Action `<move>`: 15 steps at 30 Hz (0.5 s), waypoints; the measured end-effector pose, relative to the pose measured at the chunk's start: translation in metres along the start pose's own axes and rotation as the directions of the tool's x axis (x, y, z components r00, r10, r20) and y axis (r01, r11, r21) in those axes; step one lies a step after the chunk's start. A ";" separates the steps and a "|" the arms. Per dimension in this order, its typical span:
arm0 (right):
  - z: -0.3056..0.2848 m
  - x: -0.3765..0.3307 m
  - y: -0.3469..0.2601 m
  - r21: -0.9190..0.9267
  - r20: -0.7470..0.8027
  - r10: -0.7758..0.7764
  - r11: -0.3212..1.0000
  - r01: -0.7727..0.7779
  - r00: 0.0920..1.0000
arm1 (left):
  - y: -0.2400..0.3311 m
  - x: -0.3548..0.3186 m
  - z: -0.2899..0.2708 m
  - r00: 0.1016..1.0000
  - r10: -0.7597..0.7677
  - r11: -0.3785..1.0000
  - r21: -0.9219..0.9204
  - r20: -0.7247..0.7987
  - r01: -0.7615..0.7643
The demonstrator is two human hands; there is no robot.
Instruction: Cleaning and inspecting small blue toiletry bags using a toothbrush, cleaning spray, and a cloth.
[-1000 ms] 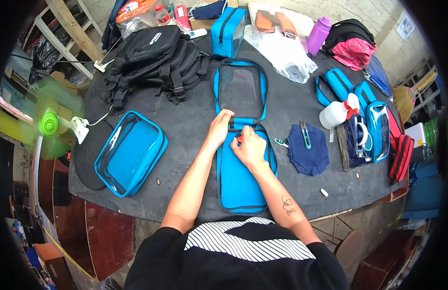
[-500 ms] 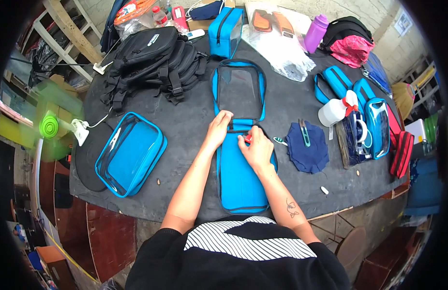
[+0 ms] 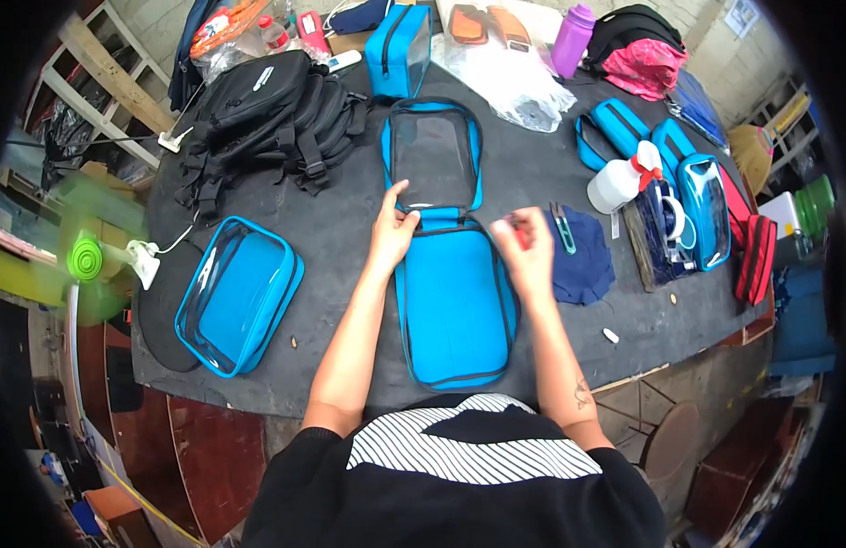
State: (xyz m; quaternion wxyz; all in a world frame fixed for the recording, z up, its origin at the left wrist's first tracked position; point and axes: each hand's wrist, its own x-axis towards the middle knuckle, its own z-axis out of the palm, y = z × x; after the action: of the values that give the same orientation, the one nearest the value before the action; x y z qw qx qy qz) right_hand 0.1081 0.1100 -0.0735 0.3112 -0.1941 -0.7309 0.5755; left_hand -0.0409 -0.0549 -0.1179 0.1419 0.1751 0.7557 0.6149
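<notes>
An opened blue pouch (image 3: pixel 455 306) with a clear window lid (image 3: pixel 434 155) lies flat in front of me, its lid folded away from me. My left hand (image 3: pixel 393 233) grips the pouch's left edge by the hinge strip, thumb on top. My right hand (image 3: pixel 525 248) is just off the pouch's right edge, fingers closed round a small red object (image 3: pixel 522 239), blurred and mostly hidden. To its right, green-handled thread snips (image 3: pixel 564 230) lie on a dark blue piece of cloth (image 3: pixel 583 265).
Another blue clear-topped pouch (image 3: pixel 240 297) stands at left, beside a green fan (image 3: pixel 87 258). A black backpack (image 3: pixel 268 119) and an upright blue case (image 3: pixel 398 55) are farther back. A white spray bottle (image 3: pixel 615 185), more pouches and a red case (image 3: pixel 757 260) crowd the right.
My right hand has moved from the pouch's hinge out past its right edge with the red object. My left hand stays at the hinge, index finger more raised. The whole view has shifted slightly.
</notes>
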 end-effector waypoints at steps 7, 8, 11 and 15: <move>-0.053 0.043 0.005 0.331 0.133 0.275 0.893 -0.304 0.952 | 0.057 -0.035 0.009 0.944 0.325 0.931 -0.193 0.060 -0.309; -0.051 0.049 0.001 0.450 0.175 0.262 0.836 -0.314 0.949 | 0.067 -0.039 0.010 0.917 0.394 0.906 -0.195 0.065 -0.375; -0.036 0.068 -0.016 0.528 0.219 0.249 0.783 -0.329 0.943 | 0.088 -0.052 0.006 0.873 0.481 0.870 -0.170 0.080 -0.463; -0.002 0.085 -0.023 0.384 0.234 0.307 0.843 -0.377 0.923 | 0.097 -0.054 0.001 0.794 0.606 0.790 -0.147 0.046 -0.595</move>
State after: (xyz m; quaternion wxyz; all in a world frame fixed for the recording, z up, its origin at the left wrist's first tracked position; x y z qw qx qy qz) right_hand 0.0485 0.1598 -0.0310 0.1769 -0.2019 -0.5653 0.7800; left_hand 0.0168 -0.0603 -0.0231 -0.0160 0.4246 0.6137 0.6654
